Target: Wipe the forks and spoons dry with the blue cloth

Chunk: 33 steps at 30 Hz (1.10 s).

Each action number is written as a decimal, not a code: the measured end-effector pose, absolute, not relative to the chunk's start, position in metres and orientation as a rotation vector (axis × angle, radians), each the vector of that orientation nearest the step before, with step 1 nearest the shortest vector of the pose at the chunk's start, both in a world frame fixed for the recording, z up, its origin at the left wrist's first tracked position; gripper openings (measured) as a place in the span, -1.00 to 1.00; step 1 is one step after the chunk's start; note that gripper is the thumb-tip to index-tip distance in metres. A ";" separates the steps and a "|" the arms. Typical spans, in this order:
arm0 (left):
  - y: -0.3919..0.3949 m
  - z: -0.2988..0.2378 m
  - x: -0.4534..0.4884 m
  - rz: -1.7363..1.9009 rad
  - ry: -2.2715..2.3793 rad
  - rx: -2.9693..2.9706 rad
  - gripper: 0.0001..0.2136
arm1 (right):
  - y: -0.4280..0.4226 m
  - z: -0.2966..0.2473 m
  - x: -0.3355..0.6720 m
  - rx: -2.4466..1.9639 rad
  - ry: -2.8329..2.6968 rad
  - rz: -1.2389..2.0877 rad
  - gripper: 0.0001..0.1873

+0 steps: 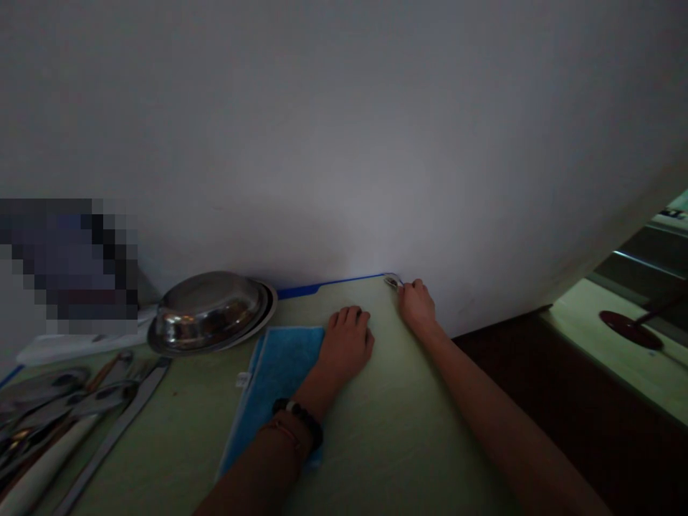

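Note:
Pinched in my right hand (pixel 418 307) at the far right corner of the green tabletop (pixel 398 401) is a small metal piece that looks like a spoon (pixel 391 282). Its bowl-like end points left, close to the wall, and the rest is hidden by my fingers. My left hand (pixel 347 340) lies palm down with fingers loosely spread, partly at the right edge of a folded blue cloth (pixel 290 358) and partly on the tabletop. Nothing shows in its grasp.
Left of the cloth, an upturned steel bowl (pixel 209 308) rests on a plate against the wall (pixel 344 143). Spoons, a knife (pixel 123 423) and other utensils lie at the left. Beyond the table's right edge, a dark floor (pixel 516 387) and a red stool (pixel 628 328) appear.

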<state>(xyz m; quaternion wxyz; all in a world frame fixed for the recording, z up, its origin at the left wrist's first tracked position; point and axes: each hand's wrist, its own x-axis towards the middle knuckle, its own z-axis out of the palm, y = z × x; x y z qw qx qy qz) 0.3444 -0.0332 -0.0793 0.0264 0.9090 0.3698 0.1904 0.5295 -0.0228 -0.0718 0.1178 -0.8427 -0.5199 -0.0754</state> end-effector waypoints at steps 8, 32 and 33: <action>-0.033 -0.080 0.345 0.594 1.148 2.791 -0.74 | -0.039 -0.069 0.529 -2.500 -1.519 -0.231 -0.54; -0.033 -0.081 0.343 0.623 1.147 2.813 -0.75 | -0.030 -0.073 0.534 -2.404 -1.334 -0.221 -0.56; -0.033 -0.082 0.343 0.625 1.150 2.813 -0.75 | -0.031 -0.074 0.534 -2.395 -1.335 -0.240 -0.55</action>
